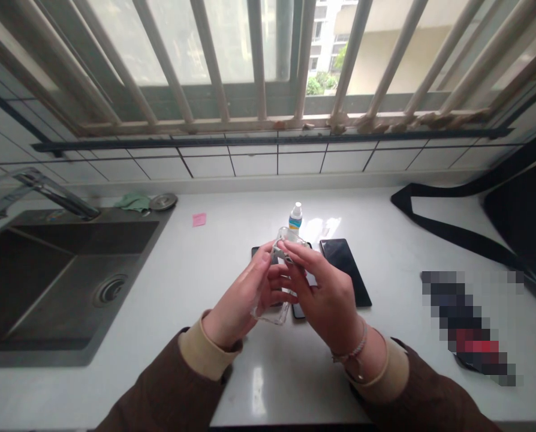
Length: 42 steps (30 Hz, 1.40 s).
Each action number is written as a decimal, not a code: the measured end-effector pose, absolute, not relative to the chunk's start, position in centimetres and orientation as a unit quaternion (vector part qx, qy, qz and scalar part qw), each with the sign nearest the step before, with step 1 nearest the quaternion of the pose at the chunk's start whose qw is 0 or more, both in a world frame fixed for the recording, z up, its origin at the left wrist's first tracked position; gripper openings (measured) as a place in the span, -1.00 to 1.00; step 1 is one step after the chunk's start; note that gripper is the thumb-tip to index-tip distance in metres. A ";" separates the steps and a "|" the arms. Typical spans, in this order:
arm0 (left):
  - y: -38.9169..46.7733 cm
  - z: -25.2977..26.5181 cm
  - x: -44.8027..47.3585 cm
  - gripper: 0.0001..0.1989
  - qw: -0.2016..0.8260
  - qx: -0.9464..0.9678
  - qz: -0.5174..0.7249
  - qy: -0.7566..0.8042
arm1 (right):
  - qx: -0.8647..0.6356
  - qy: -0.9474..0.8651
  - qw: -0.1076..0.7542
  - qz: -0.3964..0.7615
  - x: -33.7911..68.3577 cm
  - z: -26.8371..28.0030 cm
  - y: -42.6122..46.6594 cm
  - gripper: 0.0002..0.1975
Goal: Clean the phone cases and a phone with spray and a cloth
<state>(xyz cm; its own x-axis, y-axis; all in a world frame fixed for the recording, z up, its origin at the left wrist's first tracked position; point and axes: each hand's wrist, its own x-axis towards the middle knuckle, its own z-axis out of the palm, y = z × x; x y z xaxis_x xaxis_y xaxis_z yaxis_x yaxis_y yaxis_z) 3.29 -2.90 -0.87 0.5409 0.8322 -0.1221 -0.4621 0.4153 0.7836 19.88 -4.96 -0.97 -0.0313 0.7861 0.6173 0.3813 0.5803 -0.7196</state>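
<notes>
While the left hand [243, 294] and the right hand [328, 294] hold it between them, a transparent, rectangular, plastic-looking case [274, 320] is tilted over the middle of the white, glossy counter [182, 282]. The left fingers are clamped around the case's side, with the thumb near its far end; the right fingers are bent and pinched on that far end, by a small silvery-grey piece [282, 255]. Whether this piece belongs to the case cannot be told, and the exact contact of the hidden fingertips is unclear too.

The step in hand looks like careful two-handed work at the case's far end. As a judgement, the next move calls for the left hand to support the frame evenly while the right controls the pinched edge, since a thin clear shell could flex or slip.

Beyond and beneath the hands, a dark, flat, rectangular device [298, 312] lies partly hidden on the counter. To its right, nearer the counter's right edge, rests a larger black, flat, glossy slab [346, 273]. Towards the back edge stands a small white bottle with a blue label [295, 217], just past the case. A square pink paper note [199, 219] lies back and left, near the grey rectangular sink [146, 264].
</notes>
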 end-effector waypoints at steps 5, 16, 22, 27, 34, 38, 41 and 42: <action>-2.7 -0.2 3.3 -0.48 0.771 0.313 0.473 0.291 | -0.355 -0.722 0.541 0.246 19.3 -1.2 -5.1 -0.69; -2.1 0.4 3.0 -0.40 0.725 0.299 0.515 0.346 | -0.331 -0.551 0.562 0.520 19.0 -0.8 -5.0 -0.84; -2.1 0.1 3.0 -0.47 0.757 0.312 0.468 0.334 | -0.430 -0.437 0.665 0.426 20.5 -0.4 -3.5 -0.80; -2.4 0.2 3.1 -0.54 0.765 0.313 0.476 0.300 | -0.430 -0.644 0.568 0.278 20.2 -0.4 -4.4 -0.77; -2.1 0.8 2.8 -0.45 0.727 0.281 0.516 0.357 | -0.327 -0.757 0.475 0.307 19.5 -0.2 -5.3 -0.81; -2.0 0.2 2.7 -0.36 0.689 0.324 0.525 0.380 | -0.354 -0.582 0.549 0.485 19.9 -0.3 -4.5 -0.87; -1.9 -0.2 2.6 -0.24 0.625 0.403 0.514 0.427 | -0.413 -0.425 0.646 0.482 20.8 -0.7 -3.3 -0.75; -1.9 -0.3 2.6 -0.23 0.602 0.433 0.503 0.444 | -0.431 -0.393 0.667 0.464 21.1 -0.7 -3.0 -0.72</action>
<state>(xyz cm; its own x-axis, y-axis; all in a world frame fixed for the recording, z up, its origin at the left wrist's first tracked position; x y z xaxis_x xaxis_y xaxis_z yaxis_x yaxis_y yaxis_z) 2.60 -1.93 -0.28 0.1000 0.9900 -0.0995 -0.2217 0.1197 0.9677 21.14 -2.95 -0.72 0.2608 0.9575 0.1235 -0.2800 0.1975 -0.9395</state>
